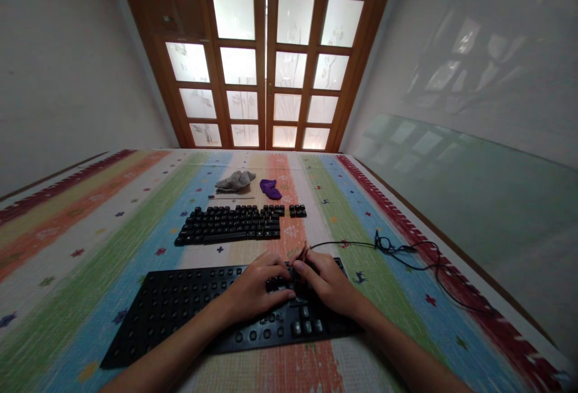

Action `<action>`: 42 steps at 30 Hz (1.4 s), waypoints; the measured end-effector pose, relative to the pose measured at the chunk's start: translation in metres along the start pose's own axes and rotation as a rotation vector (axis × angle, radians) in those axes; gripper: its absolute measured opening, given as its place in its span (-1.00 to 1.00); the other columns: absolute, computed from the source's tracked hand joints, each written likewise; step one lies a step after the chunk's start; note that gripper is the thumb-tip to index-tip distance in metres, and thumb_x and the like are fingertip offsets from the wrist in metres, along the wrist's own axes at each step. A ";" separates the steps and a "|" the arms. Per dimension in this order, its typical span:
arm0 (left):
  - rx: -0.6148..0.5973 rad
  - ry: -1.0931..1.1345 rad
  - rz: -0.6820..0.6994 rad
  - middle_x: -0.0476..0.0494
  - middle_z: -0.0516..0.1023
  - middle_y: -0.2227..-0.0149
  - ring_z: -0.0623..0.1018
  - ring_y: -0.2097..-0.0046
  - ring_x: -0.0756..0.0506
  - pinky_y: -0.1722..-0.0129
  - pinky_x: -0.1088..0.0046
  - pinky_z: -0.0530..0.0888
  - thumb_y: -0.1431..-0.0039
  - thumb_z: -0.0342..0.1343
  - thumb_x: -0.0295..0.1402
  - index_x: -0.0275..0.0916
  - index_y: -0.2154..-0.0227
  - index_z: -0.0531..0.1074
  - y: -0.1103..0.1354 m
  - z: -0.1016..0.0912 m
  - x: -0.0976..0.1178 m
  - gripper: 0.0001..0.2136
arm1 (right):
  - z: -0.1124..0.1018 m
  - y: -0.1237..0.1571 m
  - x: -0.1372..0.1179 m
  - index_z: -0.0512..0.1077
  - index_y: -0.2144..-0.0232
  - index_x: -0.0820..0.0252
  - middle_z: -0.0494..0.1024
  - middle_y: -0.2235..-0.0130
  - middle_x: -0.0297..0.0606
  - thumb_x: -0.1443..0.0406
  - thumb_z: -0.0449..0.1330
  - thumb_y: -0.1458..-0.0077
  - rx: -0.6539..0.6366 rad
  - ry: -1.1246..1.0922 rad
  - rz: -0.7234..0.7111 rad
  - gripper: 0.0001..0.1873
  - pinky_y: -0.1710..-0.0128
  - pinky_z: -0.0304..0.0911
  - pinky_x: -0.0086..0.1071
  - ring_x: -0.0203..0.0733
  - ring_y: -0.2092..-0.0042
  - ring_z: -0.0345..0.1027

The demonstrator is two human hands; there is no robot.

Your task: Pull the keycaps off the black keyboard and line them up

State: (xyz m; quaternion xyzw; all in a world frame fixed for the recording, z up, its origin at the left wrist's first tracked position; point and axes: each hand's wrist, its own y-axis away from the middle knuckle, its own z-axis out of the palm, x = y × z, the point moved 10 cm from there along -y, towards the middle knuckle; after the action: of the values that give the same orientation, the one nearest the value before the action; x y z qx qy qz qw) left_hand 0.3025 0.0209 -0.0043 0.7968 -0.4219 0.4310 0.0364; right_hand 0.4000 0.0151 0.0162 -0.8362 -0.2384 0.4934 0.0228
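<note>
A black computer keyboard (pixel 180 303) lies in front of me with most of its keycaps off, leaving bare key posts. A few caps still sit near its right end, close to my right wrist. My left hand (pixel 262 281) rests on the keyboard right of its middle, thumb and forefinger spread, with bare posts showing between them. Beside it, my right hand (pixel 327 278) is closed over the keyboard's right part, thumb against the fingers. A small brownish bit shows at its fingertips, too unclear to name. The keys under both hands are partly hidden.
Behind the keyboard, loose black keycaps (pixel 230 224) stand in keyboard-like rows. Farther back lie a thin stick (pixel 232 197), a crumpled grey cloth (pixel 236 181) and a purple cloth (pixel 270 189). A black cable (pixel 406 250) runs right across the striped tablecloth (pixel 67 260).
</note>
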 end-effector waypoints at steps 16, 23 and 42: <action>0.007 -0.018 -0.005 -0.16 0.55 0.16 0.50 0.09 -0.13 0.03 0.27 0.44 -0.18 0.27 -0.25 -0.24 0.23 0.54 -0.001 0.000 0.001 -0.81 | 0.002 -0.003 0.005 0.42 0.30 0.20 0.53 0.34 -0.26 0.05 -0.03 -0.37 0.005 -0.025 0.038 -0.60 0.24 0.23 -0.35 -0.20 0.30 0.41; -0.016 -0.037 -0.030 -0.15 0.53 0.19 0.51 0.12 -0.11 0.05 0.29 0.44 -0.23 0.22 -0.26 -0.23 0.21 0.56 -0.001 0.001 0.001 -0.83 | -0.010 -0.002 0.028 0.38 0.38 0.20 0.47 0.45 -0.32 -0.04 -0.02 -0.33 0.073 -0.068 0.162 -0.53 0.33 0.24 -0.36 -0.22 0.39 0.36; 0.006 -0.019 0.028 -0.14 0.55 0.20 0.52 0.12 -0.10 0.07 0.33 0.45 -0.23 0.21 -0.24 -0.23 0.23 0.55 -0.003 -0.009 0.006 -0.83 | -0.017 0.001 0.007 0.40 0.35 0.21 0.49 0.40 -0.27 0.00 -0.02 -0.34 0.055 -0.005 0.052 -0.55 0.29 0.22 -0.35 -0.21 0.34 0.35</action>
State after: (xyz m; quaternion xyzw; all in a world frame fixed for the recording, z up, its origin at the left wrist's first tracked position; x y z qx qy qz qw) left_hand 0.2998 0.0227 0.0065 0.7949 -0.4323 0.4250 0.0239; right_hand 0.4173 0.0207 0.0188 -0.8400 -0.2029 0.5022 0.0322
